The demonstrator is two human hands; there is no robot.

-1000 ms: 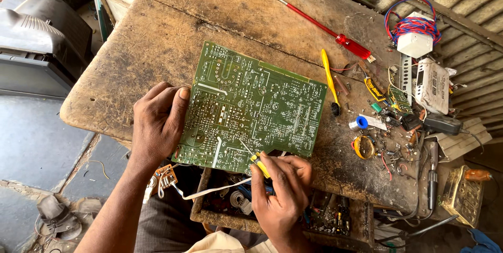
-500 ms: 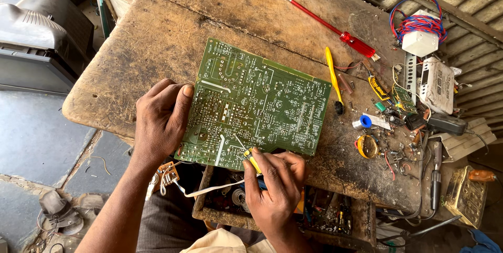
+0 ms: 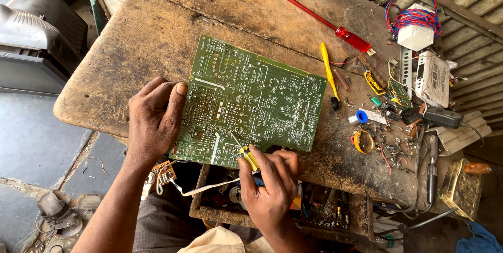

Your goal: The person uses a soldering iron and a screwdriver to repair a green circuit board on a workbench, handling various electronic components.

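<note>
Left hand (image 3: 154, 114): flat, pinning board (image 3: 251, 101) to worktop (image 3: 157, 28).
Right hand (image 3: 270, 179): gripping yellow probe (image 3: 247, 154).
Advice: hold tip steady, press lightly.

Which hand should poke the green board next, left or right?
Probably the right hand: it holds the small yellow tool with its tip on the board near the front edge. The left hand lies flat on the board's left side, apparently steadying it.

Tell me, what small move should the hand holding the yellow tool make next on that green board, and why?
Probably press the tip down gently. The right hand holds the yellow-handled tool with its thin tip over the green circuit board near its lower edge, while the left hand steadies the board's left side.
</note>
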